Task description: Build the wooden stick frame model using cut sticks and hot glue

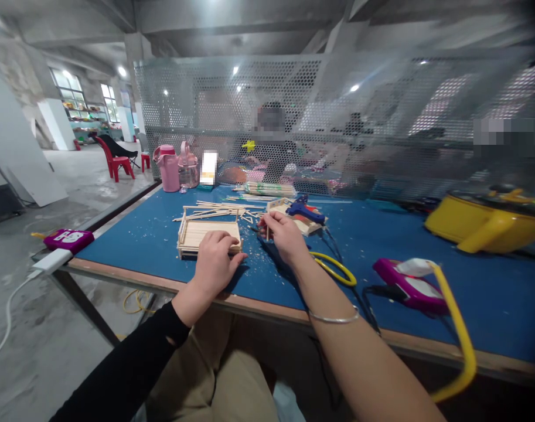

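A small frame of pale wooden sticks (pixel 205 232) rests on the blue tabletop (pixel 135 240). Over its right front corner lies my left hand (pixel 215 261), fingers bent and thumb apart, touching the frame. To the right of the frame, my right hand (pixel 285 234) pinches a short wooden stick (pixel 268 233) between thumb and fingers. Loose sticks (pixel 205 208) are scattered behind the frame. A blue glue gun (pixel 306 211) lies just beyond my right hand, on or against a pale wooden piece (pixel 278 205).
Purple power sockets (pixel 414 288) with a yellow cable sit at the right; another socket (pixel 69 240) is at the left corner. A pink flask (pixel 168 170), phone (pixel 209 167), bundled sticks (pixel 269 189) and mesh screen (pixel 183 105) stand behind. A yellow basket (pixel 487 223) is far right.
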A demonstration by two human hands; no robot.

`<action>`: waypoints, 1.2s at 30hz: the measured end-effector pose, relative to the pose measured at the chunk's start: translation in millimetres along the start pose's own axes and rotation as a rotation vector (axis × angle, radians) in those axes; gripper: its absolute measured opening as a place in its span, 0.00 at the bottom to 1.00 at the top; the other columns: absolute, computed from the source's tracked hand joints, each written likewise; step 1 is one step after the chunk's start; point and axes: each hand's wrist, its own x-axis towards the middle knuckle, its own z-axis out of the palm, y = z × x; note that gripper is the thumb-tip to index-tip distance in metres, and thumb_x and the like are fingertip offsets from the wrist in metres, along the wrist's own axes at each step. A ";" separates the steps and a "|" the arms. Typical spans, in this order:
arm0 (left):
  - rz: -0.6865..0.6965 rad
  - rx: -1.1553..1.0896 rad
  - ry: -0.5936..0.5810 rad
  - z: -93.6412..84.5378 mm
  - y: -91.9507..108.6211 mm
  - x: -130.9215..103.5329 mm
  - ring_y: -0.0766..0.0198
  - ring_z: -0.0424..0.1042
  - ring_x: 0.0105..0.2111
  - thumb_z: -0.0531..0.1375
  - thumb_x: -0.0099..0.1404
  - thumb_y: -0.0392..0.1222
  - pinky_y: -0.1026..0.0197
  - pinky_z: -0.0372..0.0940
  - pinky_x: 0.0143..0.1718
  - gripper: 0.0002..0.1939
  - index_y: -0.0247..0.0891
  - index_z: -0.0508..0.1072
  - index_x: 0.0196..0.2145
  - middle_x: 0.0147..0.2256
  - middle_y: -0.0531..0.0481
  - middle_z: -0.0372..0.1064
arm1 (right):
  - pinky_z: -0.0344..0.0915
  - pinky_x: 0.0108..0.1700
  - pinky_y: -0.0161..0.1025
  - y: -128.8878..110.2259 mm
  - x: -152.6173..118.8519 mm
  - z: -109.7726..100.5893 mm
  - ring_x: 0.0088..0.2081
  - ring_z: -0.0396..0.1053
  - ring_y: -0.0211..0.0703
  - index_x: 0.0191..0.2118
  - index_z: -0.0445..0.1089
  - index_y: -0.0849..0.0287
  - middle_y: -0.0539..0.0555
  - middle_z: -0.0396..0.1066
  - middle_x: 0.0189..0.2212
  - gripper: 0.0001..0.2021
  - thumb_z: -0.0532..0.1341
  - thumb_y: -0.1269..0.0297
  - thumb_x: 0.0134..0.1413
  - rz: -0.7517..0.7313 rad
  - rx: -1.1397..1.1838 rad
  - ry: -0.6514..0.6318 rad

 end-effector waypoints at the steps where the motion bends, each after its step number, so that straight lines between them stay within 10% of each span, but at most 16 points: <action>1: 0.003 0.030 0.002 -1.0 1.0 0.2 0.55 0.64 0.40 0.65 0.53 0.41 0.53 0.61 0.42 0.10 0.36 0.73 0.34 0.36 0.44 0.68 | 0.53 0.22 0.33 0.2 0.4 -0.6 0.20 0.55 0.32 0.24 0.62 0.57 0.45 0.60 0.18 0.15 0.61 0.50 0.42 -0.013 -0.008 0.013; 20: 0.071 0.055 -0.081 -0.4 0.3 0.3 0.61 0.65 0.33 0.58 0.61 0.41 0.58 0.61 0.37 0.09 0.38 0.77 0.31 0.30 0.48 0.71 | 0.54 0.22 0.34 4.4 -1.7 3.6 0.17 0.54 0.33 0.32 0.67 0.60 0.45 0.58 0.17 0.18 0.51 0.50 0.50 -0.036 -0.408 -0.084; 26: 0.104 0.082 -0.130 -1.0 -6.4 0.9 0.62 0.65 0.34 0.58 0.60 0.37 0.60 0.61 0.37 0.06 0.38 0.76 0.30 0.30 0.48 0.70 | 0.59 0.36 0.38 8.3 -5.9 6.0 0.31 0.67 0.45 0.46 0.68 0.62 0.54 0.71 0.26 0.20 0.61 0.69 0.42 -0.052 -0.856 -0.104; 31: 0.139 0.143 -0.195 -4.5 -6.5 4.3 0.62 0.64 0.33 0.57 0.61 0.36 0.61 0.60 0.36 0.07 0.40 0.76 0.31 0.30 0.50 0.69 | 0.60 0.41 0.43 -1.5 -10.8 9.9 0.40 0.69 0.54 0.51 0.64 0.62 0.64 0.73 0.39 0.24 0.60 0.60 0.46 -0.035 -1.056 -0.165; 36: 0.091 0.179 -0.198 -1.5 0.2 8.6 0.62 0.63 0.33 0.55 0.63 0.36 0.61 0.59 0.35 0.08 0.39 0.75 0.31 0.30 0.49 0.69 | 0.61 0.40 0.40 -22.8 18.3 -28.0 0.41 0.69 0.50 0.47 0.66 0.59 0.61 0.72 0.40 0.18 0.47 0.60 0.57 -0.072 -1.243 0.133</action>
